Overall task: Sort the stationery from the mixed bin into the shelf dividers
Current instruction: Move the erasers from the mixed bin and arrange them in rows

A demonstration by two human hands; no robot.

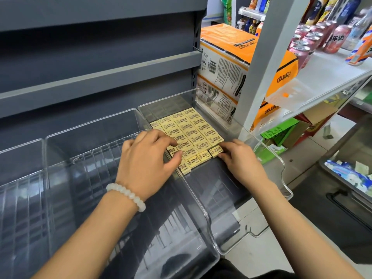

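Observation:
Several yellow erasers (189, 129) lie flat in neat rows inside the right clear plastic divider (259, 141) on the grey shelf. My left hand (149, 158), with a white bead bracelet on the wrist, reaches over the divider wall, and its fingertips press on the erasers at the left of the front rows. My right hand (239, 160) lies inside the same divider. Its fingertips touch the front-right eraser (216, 151), which sits slightly askew from the grid. Neither hand curls round an eraser.
A clear divider (96, 129) holding nothing stands to the left, with another (22, 150) beyond it. Orange tissue packs (227, 63) stand behind the right divider. A white shelf (330, 73) with drink cans is at the right. A bin (346, 174) sits low right.

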